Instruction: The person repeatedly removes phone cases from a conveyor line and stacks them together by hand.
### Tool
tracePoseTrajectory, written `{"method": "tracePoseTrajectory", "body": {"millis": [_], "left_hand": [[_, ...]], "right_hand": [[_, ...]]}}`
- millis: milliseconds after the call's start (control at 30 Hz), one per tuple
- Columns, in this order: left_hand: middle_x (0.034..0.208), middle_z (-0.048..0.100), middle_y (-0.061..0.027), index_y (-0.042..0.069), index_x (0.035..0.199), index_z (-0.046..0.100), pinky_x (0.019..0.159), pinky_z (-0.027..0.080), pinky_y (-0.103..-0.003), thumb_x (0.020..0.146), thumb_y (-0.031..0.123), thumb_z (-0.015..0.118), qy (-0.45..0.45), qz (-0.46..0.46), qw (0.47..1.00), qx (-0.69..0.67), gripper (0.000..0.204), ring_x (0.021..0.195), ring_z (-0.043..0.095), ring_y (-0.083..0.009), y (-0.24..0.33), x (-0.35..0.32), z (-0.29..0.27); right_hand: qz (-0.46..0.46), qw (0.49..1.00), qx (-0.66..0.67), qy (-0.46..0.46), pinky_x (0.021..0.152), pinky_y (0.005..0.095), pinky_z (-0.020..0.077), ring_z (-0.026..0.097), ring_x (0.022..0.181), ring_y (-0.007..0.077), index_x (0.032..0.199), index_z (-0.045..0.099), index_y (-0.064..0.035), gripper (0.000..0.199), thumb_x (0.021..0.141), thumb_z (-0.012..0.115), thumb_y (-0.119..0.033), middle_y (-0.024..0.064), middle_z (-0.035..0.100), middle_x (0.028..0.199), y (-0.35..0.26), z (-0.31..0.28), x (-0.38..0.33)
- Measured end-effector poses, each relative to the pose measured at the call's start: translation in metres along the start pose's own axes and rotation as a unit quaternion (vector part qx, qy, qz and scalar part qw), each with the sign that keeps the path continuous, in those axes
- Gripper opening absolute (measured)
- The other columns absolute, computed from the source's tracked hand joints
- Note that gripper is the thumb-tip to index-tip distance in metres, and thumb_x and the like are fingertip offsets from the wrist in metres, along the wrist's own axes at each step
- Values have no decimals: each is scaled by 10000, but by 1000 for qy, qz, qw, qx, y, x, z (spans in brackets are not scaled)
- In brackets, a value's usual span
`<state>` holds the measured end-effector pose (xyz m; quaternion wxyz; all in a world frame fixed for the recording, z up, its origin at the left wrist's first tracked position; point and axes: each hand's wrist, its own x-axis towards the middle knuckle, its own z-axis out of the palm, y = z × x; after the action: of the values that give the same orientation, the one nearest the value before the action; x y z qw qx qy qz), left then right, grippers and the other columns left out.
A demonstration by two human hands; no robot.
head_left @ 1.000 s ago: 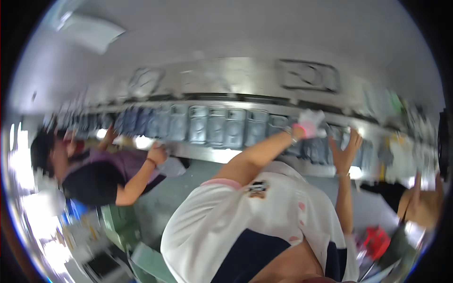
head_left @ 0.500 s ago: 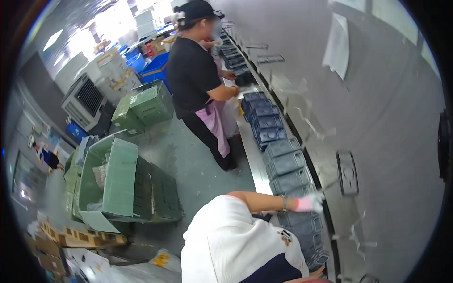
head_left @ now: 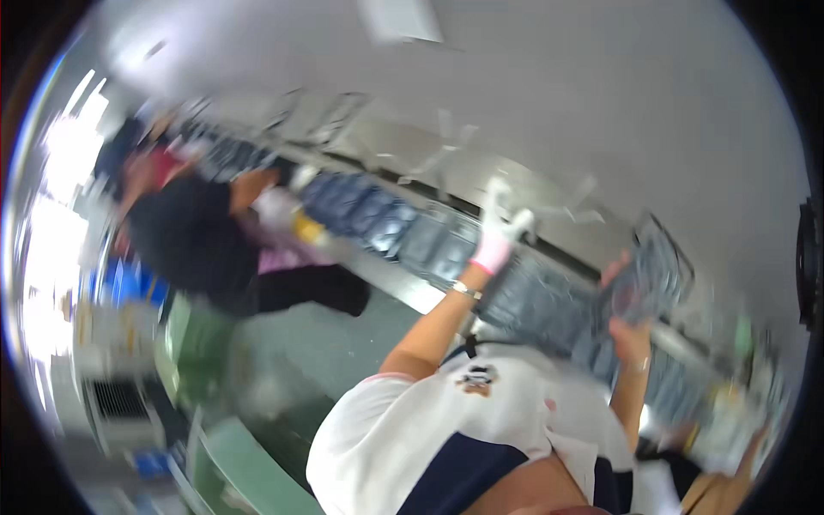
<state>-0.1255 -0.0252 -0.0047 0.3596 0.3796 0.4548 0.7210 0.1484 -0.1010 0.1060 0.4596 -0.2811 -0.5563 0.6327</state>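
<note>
My left hand [head_left: 499, 225], in a white glove with a pink cuff, is raised over the row of cases near the wall. Its fingers are spread and nothing shows in them. Farther right, my bare right hand [head_left: 631, 339] grips a grey translucent phone case [head_left: 648, 279], tilted up from the bench. Motion blurs it, and I cannot tell if it is one case or several. Below and between my hands lie rows of grey phone cases [head_left: 536, 300] on the narrow metal bench. Darker blue cases [head_left: 360, 210] continue the row to the left.
A co-worker in a dark top [head_left: 193, 240] stands at the bench on the left. The grey wall [head_left: 558, 103] rises behind the bench, with tape strips [head_left: 442, 154] on it. Green cartons [head_left: 193, 343] stand on the floor at lower left. Another person's arm [head_left: 747, 463] shows at lower right.
The view has swung round to the right, so the bench now runs across it. My left hand has lifted off the cases with fingers spread. My right hand has come into view holding a case.
</note>
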Motion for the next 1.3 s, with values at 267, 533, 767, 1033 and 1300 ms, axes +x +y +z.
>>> {"method": "tracePoseTrajectory", "body": {"millis": [267,533,767,1033,1300], "left_hand": [[887,638,-63,-33,1205,502,715,487,-239,935,108,537,-218,-116,969,-23,306,812,591,-102,-19,3,105],[1021,609,-87,33,1119,493,813,496,-303,937,85,557,-366,-197,891,-182,200,946,602,-156,-47,-32,196],[1172,550,-87,63,1136,455,959,447,-314,905,70,604,-434,-212,856,-181,274,1110,534,-150,-60,-79,277],[1056,597,-58,26,1074,507,920,493,-295,855,-14,661,-460,-157,870,-80,270,1074,587,-158,-86,-142,371],[976,692,-59,47,1076,608,798,527,-321,713,209,809,-473,64,871,112,445,892,666,-209,-134,-197,473]], "right_hand": [[-53,983,-132,119,1056,334,358,442,1258,175,1398,392,-74,841,673,817,-109,58,472,1366,-35,-96,6],[9,958,-276,80,1001,306,400,467,1184,134,1384,444,-97,770,710,813,-149,-7,507,1324,-61,-205,-35],[65,953,-272,115,1046,318,364,455,1235,146,1383,446,-99,800,690,836,-185,17,508,1347,-70,-282,-95],[3,842,-515,159,1025,360,378,479,1191,245,1324,469,-76,828,610,857,-234,102,527,1273,-99,-328,-115],[159,656,-737,46,1049,410,316,443,1160,337,1249,496,-53,845,497,830,-245,115,539,1224,-114,-383,-103]]}}
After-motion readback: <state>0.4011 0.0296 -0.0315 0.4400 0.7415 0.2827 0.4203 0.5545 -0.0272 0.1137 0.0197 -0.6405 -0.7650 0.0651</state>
